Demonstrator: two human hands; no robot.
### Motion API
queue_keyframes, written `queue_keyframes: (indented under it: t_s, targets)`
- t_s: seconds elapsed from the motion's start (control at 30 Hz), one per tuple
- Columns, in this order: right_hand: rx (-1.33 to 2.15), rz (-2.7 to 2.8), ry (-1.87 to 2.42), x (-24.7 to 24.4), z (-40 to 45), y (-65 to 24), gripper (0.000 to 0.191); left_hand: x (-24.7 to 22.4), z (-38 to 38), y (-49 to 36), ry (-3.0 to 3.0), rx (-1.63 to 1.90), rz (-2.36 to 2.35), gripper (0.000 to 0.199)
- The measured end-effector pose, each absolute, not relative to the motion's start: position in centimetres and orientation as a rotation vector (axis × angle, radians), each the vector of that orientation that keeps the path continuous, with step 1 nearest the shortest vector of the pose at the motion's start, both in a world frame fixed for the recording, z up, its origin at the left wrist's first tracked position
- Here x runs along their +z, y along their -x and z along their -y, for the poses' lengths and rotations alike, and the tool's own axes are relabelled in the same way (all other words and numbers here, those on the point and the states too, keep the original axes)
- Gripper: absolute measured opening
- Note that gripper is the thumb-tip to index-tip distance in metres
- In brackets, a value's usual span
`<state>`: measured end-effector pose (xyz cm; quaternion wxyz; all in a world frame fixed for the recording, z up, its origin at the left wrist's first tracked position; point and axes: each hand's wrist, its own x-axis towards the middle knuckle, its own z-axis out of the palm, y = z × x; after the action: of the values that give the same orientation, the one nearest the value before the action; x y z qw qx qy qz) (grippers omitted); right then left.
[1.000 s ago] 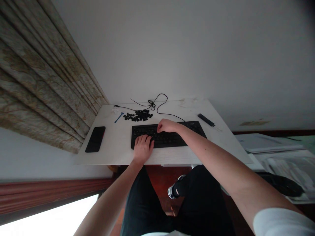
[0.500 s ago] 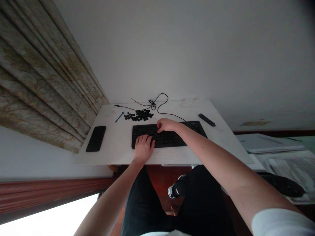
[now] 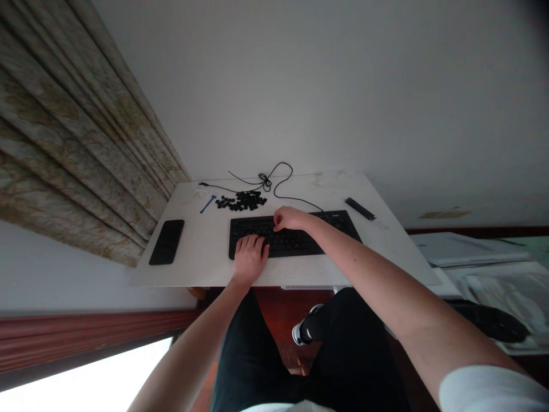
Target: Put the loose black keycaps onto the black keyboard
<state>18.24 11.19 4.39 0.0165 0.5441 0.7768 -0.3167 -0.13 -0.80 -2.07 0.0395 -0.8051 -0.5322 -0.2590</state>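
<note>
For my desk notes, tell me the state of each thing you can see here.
Left hand: fingers resting on the keys, holding nothing.
Right hand: fingertips on the keys, holding nothing.
Black keyboard: flat on the table, under both hands.
Black cable: tangled in loops, running to the keyboard.
Phone: lying flat, screen dark.

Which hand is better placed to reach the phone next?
Left, probably: the left hand rests on the end of the keyboard nearest the phone, while the right hand sits farther away.
</note>
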Motion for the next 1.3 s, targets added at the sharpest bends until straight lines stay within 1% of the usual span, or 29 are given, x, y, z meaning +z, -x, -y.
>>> queue_keyframes:
  t_s: [0.23,0.53,0.8,1.3]
  targets:
    - [-1.000,-2.420,-1.669,4.4,-11.1,-18.2,0.021,-2.0,0.8,0.1,2.473,-0.778,1.636,0.024]
    - [-0.975,-2.417,-1.677,4.3,-11.1,-18.3,0.024,-1.9,0.9,0.1,2.464,-0.778,1.639,0.022]
    - [-1.033,-2.453,-1.602,4.7,-11.1,-18.6,0.020,-2.0,0.8,0.1,2.473,-0.786,1.647,0.022]
    - [-1.084,-2.453,-1.655,5.0,-11.0,-17.6,0.018,-2.0,0.7,0.2,2.480,-0.784,1.642,0.022]
